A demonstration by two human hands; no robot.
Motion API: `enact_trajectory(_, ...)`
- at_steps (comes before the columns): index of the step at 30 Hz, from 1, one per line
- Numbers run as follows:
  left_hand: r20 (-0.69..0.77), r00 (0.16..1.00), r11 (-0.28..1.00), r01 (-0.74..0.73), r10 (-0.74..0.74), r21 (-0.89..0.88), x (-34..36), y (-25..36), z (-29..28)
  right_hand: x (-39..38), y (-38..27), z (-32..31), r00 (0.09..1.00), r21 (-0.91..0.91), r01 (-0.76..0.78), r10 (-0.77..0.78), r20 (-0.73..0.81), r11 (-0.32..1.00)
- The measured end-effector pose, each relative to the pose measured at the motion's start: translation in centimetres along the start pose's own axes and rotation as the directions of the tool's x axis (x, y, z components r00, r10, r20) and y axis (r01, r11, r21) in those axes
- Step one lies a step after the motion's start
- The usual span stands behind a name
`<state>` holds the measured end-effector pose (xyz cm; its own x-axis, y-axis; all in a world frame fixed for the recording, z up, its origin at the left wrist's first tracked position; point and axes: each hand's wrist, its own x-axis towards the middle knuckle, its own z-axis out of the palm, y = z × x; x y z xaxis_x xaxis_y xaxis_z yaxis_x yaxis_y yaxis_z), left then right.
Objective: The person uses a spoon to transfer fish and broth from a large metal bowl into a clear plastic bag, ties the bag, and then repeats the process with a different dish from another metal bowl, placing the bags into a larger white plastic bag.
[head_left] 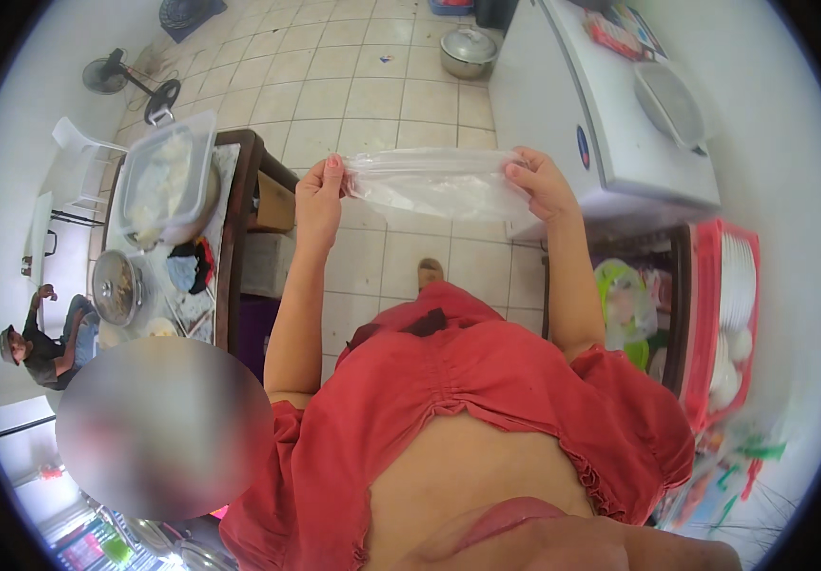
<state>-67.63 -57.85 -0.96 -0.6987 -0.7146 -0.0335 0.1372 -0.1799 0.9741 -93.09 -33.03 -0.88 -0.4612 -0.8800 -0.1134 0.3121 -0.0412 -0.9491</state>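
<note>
A clear plastic bag (430,186) is stretched flat between my two hands, out in front of me above the tiled floor. My left hand (320,188) pinches its left end, thumb on top. At the opposite end, my right hand (542,183) grips the bag between thumb and fingers. Both arms reach forward at about the same height. The bag looks thin and see-through, with creases along its upper edge; nothing shows inside it.
To the left, a table (247,176) bears a clear plastic tub (168,176) and a lidded pot (117,287). A white chest freezer (563,105) stands front right, near a pot (468,52) on the floor. A red dish rack (705,314) holds white plates. A person (49,347) sits far left.
</note>
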Motion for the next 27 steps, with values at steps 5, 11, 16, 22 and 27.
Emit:
enact_trajectory(5, -0.114, 0.989, 0.977, 0.068, -0.092, -0.202, 10.9, 1.7, 3.2, 15.1, -1.5, -3.9, 0.997, -0.099, -0.071, 0.07, -0.017, 0.993)
enact_trajectory(11, -0.188, 0.98, 0.997, -0.062, 0.07, 0.049, 26.2, -1.2, 3.5, 31.3, -4.9, -6.1, 0.67, -0.697, 0.161, -0.595, -0.443, 0.699)
enact_trajectory(16, -0.101, 0.954, 0.941, -0.253, 0.281, 0.224, 40.9, -3.3, 7.3, 42.9, -5.0, -2.8, 0.929, -0.604, 0.239, -0.359, -0.086, 0.761)
enact_trajectory(22, 0.07, 0.921, 0.84, -0.378, 0.383, 0.389, 54.5, -3.0, 11.1, 57.1, -5.8, -8.0, 0.987, -0.097, 0.023, -0.038, -0.155, 0.995)
enact_trajectory(27, 0.081, 0.991, 0.981, -0.117, 0.106, 0.152, 64.8, -5.5, 11.9, 66.5, -7.9, -14.8, 0.961, -0.062, 0.085, -0.098, -0.26, 0.994)
